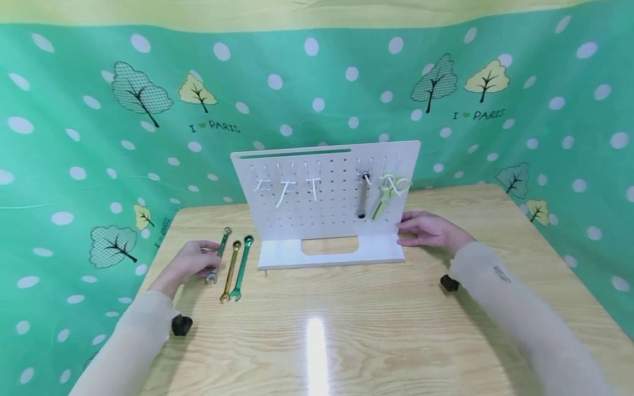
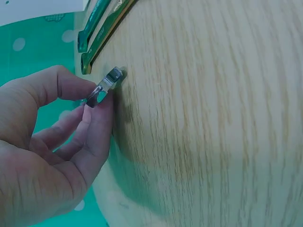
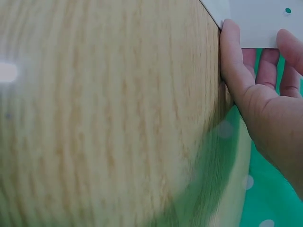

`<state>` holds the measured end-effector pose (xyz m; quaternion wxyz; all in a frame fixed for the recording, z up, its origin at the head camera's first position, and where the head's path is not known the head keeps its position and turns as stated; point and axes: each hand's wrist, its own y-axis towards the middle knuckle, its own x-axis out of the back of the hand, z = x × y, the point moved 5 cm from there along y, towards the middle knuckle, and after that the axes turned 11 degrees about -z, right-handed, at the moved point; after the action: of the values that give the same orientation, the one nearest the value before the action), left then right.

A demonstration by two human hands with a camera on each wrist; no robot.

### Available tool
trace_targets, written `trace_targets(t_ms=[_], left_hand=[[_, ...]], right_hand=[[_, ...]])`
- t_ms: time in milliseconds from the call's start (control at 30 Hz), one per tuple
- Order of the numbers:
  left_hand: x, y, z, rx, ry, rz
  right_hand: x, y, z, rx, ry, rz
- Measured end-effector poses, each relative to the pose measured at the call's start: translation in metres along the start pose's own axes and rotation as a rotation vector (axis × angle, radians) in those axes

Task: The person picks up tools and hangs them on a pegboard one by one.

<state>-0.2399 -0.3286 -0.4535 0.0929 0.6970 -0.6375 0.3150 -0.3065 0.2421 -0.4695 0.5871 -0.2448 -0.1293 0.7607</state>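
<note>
L hand (image 1: 198, 259) pinches a shiny silver metal combination wrench (image 1: 224, 242) btwn thumb & fingers, at the L side of a light wood-grain table (image 1: 376, 330). Wrench's ring end points to the far side, open-ended jaw toward the person; can't tell if any of it touches the tabletop. Just to its R lie 2 more on the wood, side by side & apart at the ring ends: a gold-coloured metal wrench (image 1: 230, 272), then a glossy green metal wrench (image 1: 242, 269), same orientation.

R hand (image 1: 428, 230) grips the R edge of a white perforated pegboard stand (image 1: 337, 209) low down, near its base, w/ fingers on both faces. The 2 hands are well apart, the stand's width btwn them.

Stand is upright, tilted back slightly, w/ 5 hooks: 3 white wire hooks (image 1: 286, 183) on the L half, 2 on the R half. Of those 2, 1 carries a dark grey metal wrench (image 1: 363, 199), ring up; the other, farthest R, carries pale green scissors (image 1: 382, 203), handles up.

Behind: green cloth backdrop (image 1: 317, 66) w/ white dots, trees & "PARIS" lettering. Both arms in pale long sleeves (image 1: 525, 313).
</note>
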Motion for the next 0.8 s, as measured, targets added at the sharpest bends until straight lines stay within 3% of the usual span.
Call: trace_targets(t_ms=[167, 300, 533, 800], left_hand=[[-0.011, 0.008, 0.004, 0.004, -0.030, 0.049], [-0.003, 0.006, 0.010, -0.004, -0.051, 0.078], [0.014, 0.000, 0.012, 0.013, -0.129, 0.209], [0.013, -0.006, 0.006, 0.008, -0.231, 0.294]], right_hand=[[0.010, -0.009, -0.003, -0.011, 0.004, -0.031], [0.004, -0.006, -0.002, 0.000, 0.025, -0.012], [-0.003, 0.001, 0.001, 0.010, -0.011, -0.026], [0.000, 0.000, 0.001, 0.014, -0.004, -0.027]])
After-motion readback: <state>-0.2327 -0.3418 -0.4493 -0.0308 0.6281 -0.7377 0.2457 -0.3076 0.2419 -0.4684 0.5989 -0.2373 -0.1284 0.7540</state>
